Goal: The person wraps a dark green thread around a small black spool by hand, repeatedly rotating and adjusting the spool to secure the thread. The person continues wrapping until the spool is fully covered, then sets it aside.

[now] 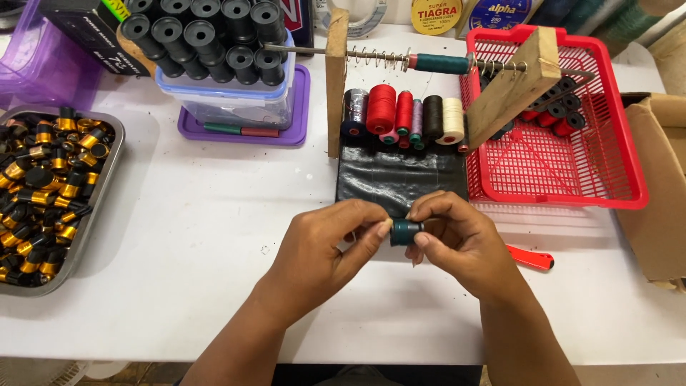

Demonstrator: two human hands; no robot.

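Head view — left hand (pixel 325 239), right hand (pixel 457 232) pinch teal spool (pixel 405 231) near table edge (pixel 400 343)

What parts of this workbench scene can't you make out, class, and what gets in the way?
Head view only:
- Bobbin: mostly covered by the fingers of the left hand and right hand; whether a thread end is pinched is too small to tell.
- Red tool: its near end lies behind the right hand.
- Metal tray: cut off by the left edge.
- Cardboard box: cut off by the right edge.
- Basket: the wooden block hides some spools.
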